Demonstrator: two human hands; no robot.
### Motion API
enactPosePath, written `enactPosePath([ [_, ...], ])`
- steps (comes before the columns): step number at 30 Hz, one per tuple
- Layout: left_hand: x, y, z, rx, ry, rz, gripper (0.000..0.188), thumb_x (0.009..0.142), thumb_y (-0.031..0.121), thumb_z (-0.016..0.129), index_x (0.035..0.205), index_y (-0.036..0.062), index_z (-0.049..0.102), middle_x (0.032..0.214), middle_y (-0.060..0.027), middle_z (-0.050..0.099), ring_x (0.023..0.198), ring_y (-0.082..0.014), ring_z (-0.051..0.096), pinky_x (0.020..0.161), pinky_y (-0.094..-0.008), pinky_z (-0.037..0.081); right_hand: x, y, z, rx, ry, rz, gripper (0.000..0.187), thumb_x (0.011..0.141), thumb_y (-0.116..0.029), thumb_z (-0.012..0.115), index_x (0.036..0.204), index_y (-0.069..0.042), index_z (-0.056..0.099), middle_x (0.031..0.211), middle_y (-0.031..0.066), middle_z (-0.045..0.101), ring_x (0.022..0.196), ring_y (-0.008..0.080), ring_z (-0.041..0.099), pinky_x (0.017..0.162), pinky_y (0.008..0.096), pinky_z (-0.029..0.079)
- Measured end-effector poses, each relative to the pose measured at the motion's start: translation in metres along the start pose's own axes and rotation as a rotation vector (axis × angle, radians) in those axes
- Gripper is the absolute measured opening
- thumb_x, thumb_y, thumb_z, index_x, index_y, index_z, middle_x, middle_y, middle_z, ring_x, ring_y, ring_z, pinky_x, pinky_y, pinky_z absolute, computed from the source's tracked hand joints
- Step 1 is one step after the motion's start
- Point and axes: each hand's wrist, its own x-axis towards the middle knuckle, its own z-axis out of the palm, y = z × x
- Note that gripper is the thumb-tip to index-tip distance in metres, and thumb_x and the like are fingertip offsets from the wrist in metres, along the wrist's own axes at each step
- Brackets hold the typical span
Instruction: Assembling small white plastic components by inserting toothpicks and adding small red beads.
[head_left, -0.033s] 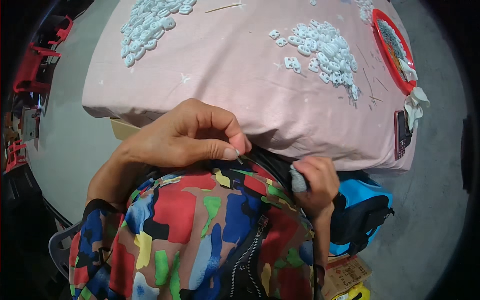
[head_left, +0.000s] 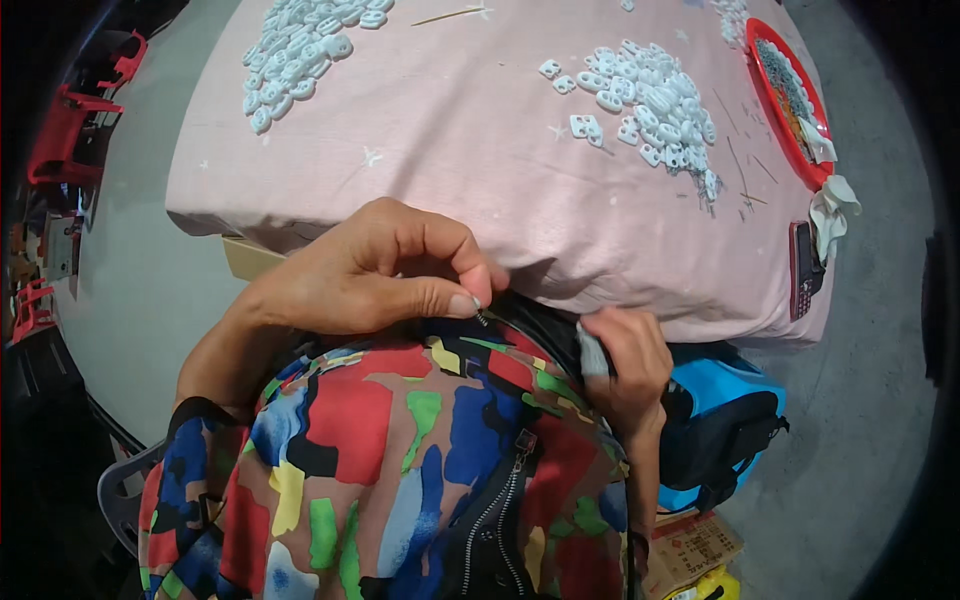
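At the table's near edge, my left hand point(head_left: 370, 270) is closed in a pinch. Thumb and forefinger grip a small metal spring point(head_left: 482, 317), mostly hidden by the fingertips, just above my multicoloured garment point(head_left: 350, 430). To the right, my right hand point(head_left: 630, 365) has its fingers curled in beside the table edge. A grey, cloth-like piece point(head_left: 593, 353) shows at its thumb side; whether it is held or wrapped round the thumb I cannot tell. White plastic pieces with two holes point(head_left: 655, 95) lie heaped on the pink tablecloth point(head_left: 450, 180) beyond my hands.
Another heap of white pieces point(head_left: 295, 65) is at the far left. A red tray point(head_left: 765, 95) with small grey parts stands at the right edge, near a crumpled tissue point(head_left: 833, 210) and a phone point(head_left: 800, 270). Thin sticks point(head_left: 752, 198) lie about. Below right is a blue-black bag point(head_left: 725, 430).
My right hand has shifted slightly left, and the grey piece at its thumb has turned a little. The left hand keeps its pinch in nearly the same place.
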Motion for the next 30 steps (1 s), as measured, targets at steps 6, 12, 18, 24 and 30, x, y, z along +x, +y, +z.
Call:
enactPosePath([
  [6, 0.001, -0.004, -0.001, 0.117, -0.044, 0.016, 0.007, 0.084, 0.003, 0.072, 0.086, -0.003, 0.068, 0.116, -0.0202, 0.066, 0.128, -0.0243, 0.051, 0.103, -0.0329, 0.038, -0.016, 0.061, 0.025, -0.478, -0.006, 0.075, 0.021, 0.067, 0.001, 0.063, 0.088, 0.001, 0.062, 0.079, 0.0189, 0.06, 0.07, 0.0401, 0.058, 0.063, 0.0468, 0.046],
  [12, -0.006, -0.014, -0.001, 0.071, 0.009, 0.007, 0.006, 0.088, 0.006, 0.069, 0.086, 0.0001, 0.067, 0.094, -0.0044, 0.068, 0.123, -0.0212, 0.053, 0.101, -0.032, 0.039, -0.023, 0.064, 0.013, -0.439, -0.063, 0.238, 0.026, 0.066, 0.003, 0.06, 0.092, 0.0, 0.063, 0.083, 0.0202, 0.061, 0.075, 0.0413, 0.059, 0.068, 0.0475, 0.048],
  [18, -0.012, -0.006, -0.001, -0.241, 0.073, 0.001, 0.01, 0.09, 0.008, 0.067, 0.096, -0.0004, 0.066, 0.104, -0.0142, 0.069, 0.099, -0.0137, 0.063, 0.085, -0.0265, 0.051, -0.003, -0.007, -0.042, -0.055, -0.145, 0.431, 0.026, 0.068, 0.005, 0.056, 0.092, 0.002, 0.064, 0.087, 0.0178, 0.062, 0.077, 0.0351, 0.06, 0.07, 0.0379, 0.049],
  [24, 0.019, 0.017, 0.017, -0.106, 0.117, 0.088, 0.011, 0.092, 0.012, 0.064, 0.093, 0.002, 0.064, 0.111, -0.0161, 0.068, 0.092, -0.0142, 0.066, 0.069, -0.0236, 0.052, 0.066, -0.021, -0.048, 0.178, 0.045, 0.323, 0.032, 0.073, 0.008, 0.061, 0.103, 0.0, 0.068, 0.088, 0.0115, 0.063, 0.077, 0.021, 0.061, 0.068, 0.0256, 0.046],
  [30, 0.046, 0.019, 0.023, -0.096, 0.068, 0.157, 0.016, 0.091, 0.017, 0.067, 0.101, 0.0036, 0.066, 0.108, -0.0061, 0.068, 0.086, -0.0074, 0.061, 0.066, -0.0211, 0.048, 0.091, -0.02, -0.018, 0.512, 0.073, 0.514, 0.028, 0.082, 0.006, 0.065, 0.109, 0.001, 0.065, 0.09, 0.0025, 0.063, 0.077, 0.0053, 0.056, 0.068, 0.0179, 0.045],
])
